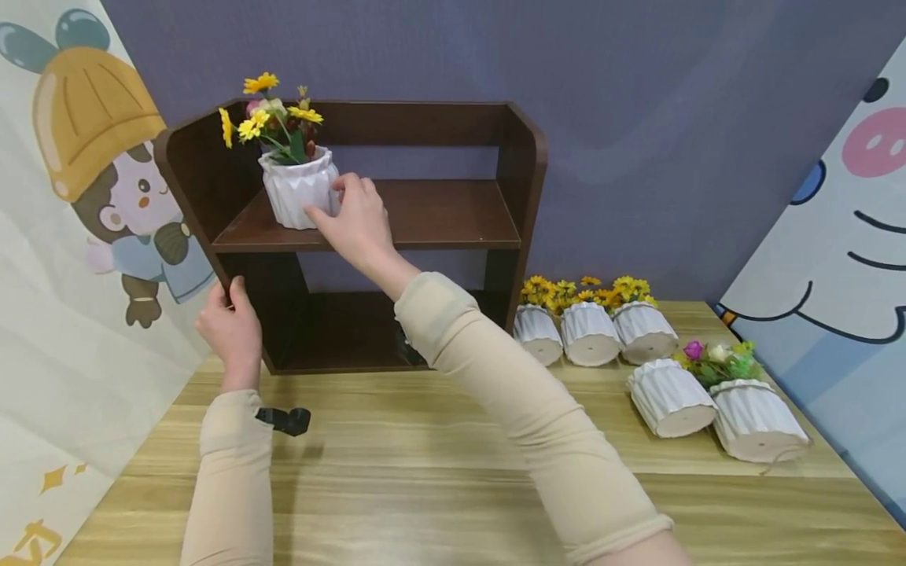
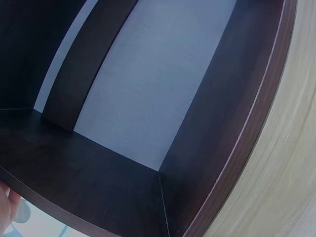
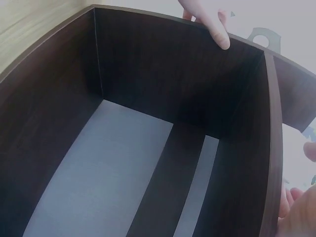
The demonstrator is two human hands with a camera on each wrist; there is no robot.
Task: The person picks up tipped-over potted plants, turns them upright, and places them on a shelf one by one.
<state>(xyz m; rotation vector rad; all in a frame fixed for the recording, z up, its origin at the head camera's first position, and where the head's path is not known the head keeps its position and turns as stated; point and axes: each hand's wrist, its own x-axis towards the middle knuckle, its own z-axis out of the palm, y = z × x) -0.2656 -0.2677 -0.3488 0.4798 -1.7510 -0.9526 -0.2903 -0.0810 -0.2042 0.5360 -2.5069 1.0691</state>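
Beige-sleeved forearms (image 1: 524,401) reach over light wood-grain desk (image 1: 396,472). Left hand (image 1: 232,324) pinches left edge of dark-brown two-tier wooden shelf (image 1: 453,208); right hand (image 1: 361,222) grips right side of white fluted pot with yellow flowers (image 1: 296,189), at upper tier's left end. Five similar pots (image 1: 591,336) lie on desk, right of shelf.

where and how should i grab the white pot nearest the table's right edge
Probably round the white pot's ridged wall, coming from above and slightly right: it lies on its side, base toward you, flowers pointing away, and the neighbouring pot close on its left leaves little room there.
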